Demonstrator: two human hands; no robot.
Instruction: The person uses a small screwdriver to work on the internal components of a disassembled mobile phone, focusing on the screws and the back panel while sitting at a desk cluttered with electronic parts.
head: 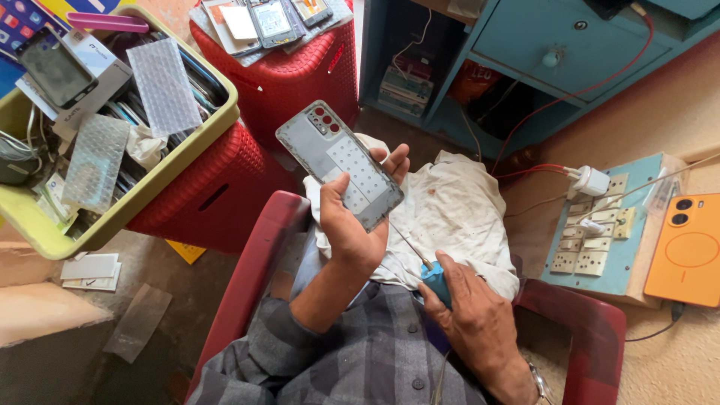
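Nearby, two red plastic baskets [292, 82] with woven texture stand on the floor, one behind the other, and a yellow-green plastic tub [45, 232] rests on the nearer one. The tub is full of boxes, cables and three pieces of bubble wrap [161, 84]. The person sits in a red chair [255, 262] with smooth rounded arms, and a white stained cloth [457, 210] lies on the lap. To the right is a light blue board [600, 274] with cream switches and sockets; one white charger [591, 180] with a red cable is plugged there. One orange phone [686, 247], flat with rounded corners and two round lenses, lies just beside the board.

The left hand [352, 225] is closed around one grey phone [339, 163], held up over the cloth with its back open; I see three small red rings near the top and a white dotted patch in the middle. The right hand [472, 315] grips one screwdriver [435, 277] with a blue handle. Its thin metal shaft points up and its tip touches the lower edge of the phone.
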